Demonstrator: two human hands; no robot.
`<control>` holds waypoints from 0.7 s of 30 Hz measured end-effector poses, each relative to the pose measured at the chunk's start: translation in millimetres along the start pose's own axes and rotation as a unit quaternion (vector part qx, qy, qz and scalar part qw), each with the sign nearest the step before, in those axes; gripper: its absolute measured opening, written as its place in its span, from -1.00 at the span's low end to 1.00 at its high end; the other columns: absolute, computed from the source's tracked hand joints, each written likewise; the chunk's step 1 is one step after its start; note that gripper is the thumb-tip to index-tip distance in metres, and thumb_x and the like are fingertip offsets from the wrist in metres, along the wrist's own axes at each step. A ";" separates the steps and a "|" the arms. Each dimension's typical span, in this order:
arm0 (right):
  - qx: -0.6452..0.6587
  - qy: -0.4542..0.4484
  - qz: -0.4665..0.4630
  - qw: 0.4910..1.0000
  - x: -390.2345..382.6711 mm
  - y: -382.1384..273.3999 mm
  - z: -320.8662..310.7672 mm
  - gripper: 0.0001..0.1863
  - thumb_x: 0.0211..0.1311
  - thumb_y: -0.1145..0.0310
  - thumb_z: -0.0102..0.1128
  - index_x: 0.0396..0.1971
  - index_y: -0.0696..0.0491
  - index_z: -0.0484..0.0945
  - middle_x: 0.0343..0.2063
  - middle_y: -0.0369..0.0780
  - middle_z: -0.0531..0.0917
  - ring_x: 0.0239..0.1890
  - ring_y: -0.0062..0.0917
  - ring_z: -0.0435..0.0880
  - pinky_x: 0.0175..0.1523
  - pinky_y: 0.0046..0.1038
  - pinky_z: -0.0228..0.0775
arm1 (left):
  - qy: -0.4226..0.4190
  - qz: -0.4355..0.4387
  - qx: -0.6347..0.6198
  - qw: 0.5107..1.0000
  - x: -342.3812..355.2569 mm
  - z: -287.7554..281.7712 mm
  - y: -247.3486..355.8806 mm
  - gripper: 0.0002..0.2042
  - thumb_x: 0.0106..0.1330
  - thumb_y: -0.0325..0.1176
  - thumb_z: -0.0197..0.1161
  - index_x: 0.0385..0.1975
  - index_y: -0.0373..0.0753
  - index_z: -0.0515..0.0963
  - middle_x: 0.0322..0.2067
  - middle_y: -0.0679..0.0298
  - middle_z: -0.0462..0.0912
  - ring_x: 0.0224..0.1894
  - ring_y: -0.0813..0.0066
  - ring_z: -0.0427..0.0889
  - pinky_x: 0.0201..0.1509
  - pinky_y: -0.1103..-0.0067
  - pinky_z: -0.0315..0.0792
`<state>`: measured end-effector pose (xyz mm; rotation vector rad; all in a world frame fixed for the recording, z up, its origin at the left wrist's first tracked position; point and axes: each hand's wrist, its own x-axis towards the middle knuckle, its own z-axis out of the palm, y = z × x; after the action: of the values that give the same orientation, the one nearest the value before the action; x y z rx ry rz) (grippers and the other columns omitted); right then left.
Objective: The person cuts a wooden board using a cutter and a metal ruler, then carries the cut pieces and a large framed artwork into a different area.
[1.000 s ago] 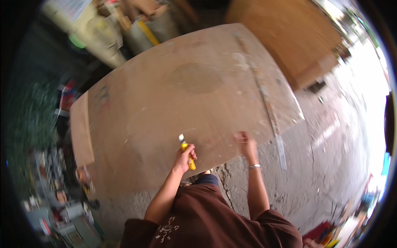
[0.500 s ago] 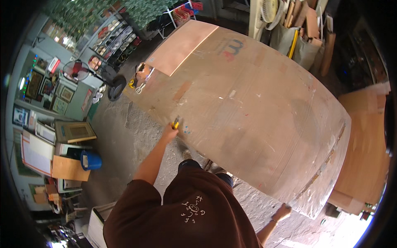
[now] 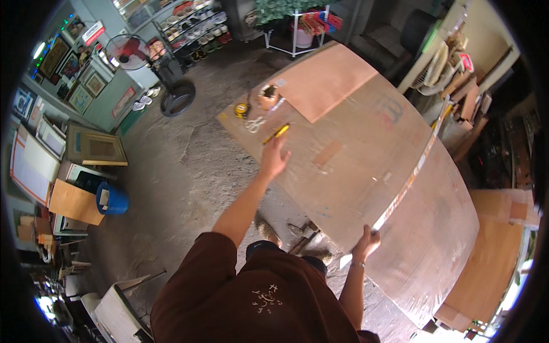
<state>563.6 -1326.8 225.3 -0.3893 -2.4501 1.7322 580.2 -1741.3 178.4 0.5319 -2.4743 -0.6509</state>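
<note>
My left hand [image 3: 274, 160] reaches over the near left edge of the large board-topped table [image 3: 320, 197]. Its thumb stands apart from the fingers, and the fingertips are at a yellow box cutter [image 3: 277, 133] that appears to lie on the tabletop. In my right hand [image 3: 365, 246], at the table's near edge, is one end of a long, narrow straightedge [image 3: 409, 182]. It slants across the table toward the far right; whether its far end touches the board I cannot tell. Beyond the cutter are white-handled scissors [image 3: 255, 124], a yellow tape measure [image 3: 241, 110] and a brown pot-like holder [image 3: 268, 96].
A thin reddish-brown sheet [image 3: 329, 80] covers the table's far left part. Behind the table stands a white rack [image 3: 295, 34] with red items. A pedestal fan [image 3: 128, 54], a blue bin [image 3: 112, 198] and picture frames [image 3: 97, 144] are on the left. Wood offcuts [image 3: 469, 100] lean at the right.
The view has turned. My left hand has carried the box cutter toward the scissors and loosened its fingers. My right hand has moved leftward along the table edge, shifting the straightedge from the right end.
</note>
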 end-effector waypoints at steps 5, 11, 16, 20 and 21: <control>-0.039 -0.040 -0.021 0.998 -27.7 -31.7 206.0 -0.65 -0.04 0.28 0.33 -0.56 0.31 0.50 -0.65 -0.18 0.55 -0.60 -0.49 0.41 -0.45 -0.29 0.29 | -0.079 -0.104 -0.008 0.991 -202.3 -48.1 -66.3 -0.57 0.18 -0.27 0.24 0.02 -0.34 0.44 0.01 -0.06 0.49 0.05 -0.09 0.46 0.17 0.19 0.34; -0.131 -0.036 -0.076 0.988 -98.0 -45.9 369.3 -0.58 -0.06 0.21 0.30 -0.39 0.33 0.63 -0.47 0.06 0.69 -0.44 -0.12 0.68 -0.24 -0.10 0.50 | -0.157 -0.749 -0.033 0.642 -606.5 -182.7 -183.7 -0.30 0.22 0.25 0.11 0.11 -0.28 0.47 0.02 -0.14 0.55 0.08 -0.12 0.52 0.10 0.20 0.41; -0.295 -0.080 -0.155 0.939 -71.0 6.5 394.2 -0.45 -0.02 -0.05 0.28 -0.50 0.27 0.64 -0.56 0.08 0.65 -0.48 -0.11 0.65 -0.32 -0.08 0.46 | 0.364 -0.626 -0.529 0.443 -713.0 -337.1 -146.9 -0.74 0.27 -0.07 0.11 -0.31 -0.13 0.52 -0.55 0.24 0.55 -0.47 0.31 0.59 -0.46 0.32 0.46; -0.563 -0.114 -0.218 0.789 -19.1 -2.8 368.8 -0.24 0.28 -0.33 -0.13 -0.35 0.21 0.56 -0.51 0.04 0.66 -0.49 -0.03 0.67 -0.43 -0.03 0.51 | 0.293 -0.846 -0.139 0.422 -694.7 -301.8 -158.9 -0.75 0.32 -0.09 0.03 -0.32 -0.12 0.51 -0.63 0.22 0.48 -0.64 0.30 0.51 -0.62 0.32 0.39; -0.548 -0.105 -0.191 0.807 -31.6 -42.0 373.3 -0.30 0.32 -0.27 -0.12 -0.37 0.20 0.55 -0.50 0.02 0.66 -0.48 -0.03 0.67 -0.42 -0.05 0.49 | 0.291 -0.870 -0.160 0.365 -686.0 -295.6 -155.5 -0.78 0.29 -0.15 0.12 -0.35 -0.17 0.51 -0.63 0.18 0.50 -0.68 0.31 0.49 -0.59 0.28 0.41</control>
<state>498.3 -1688.0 139.5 0.2491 -3.1295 0.0655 1325.1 -1633.9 52.5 2.5237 -0.1365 -1.1399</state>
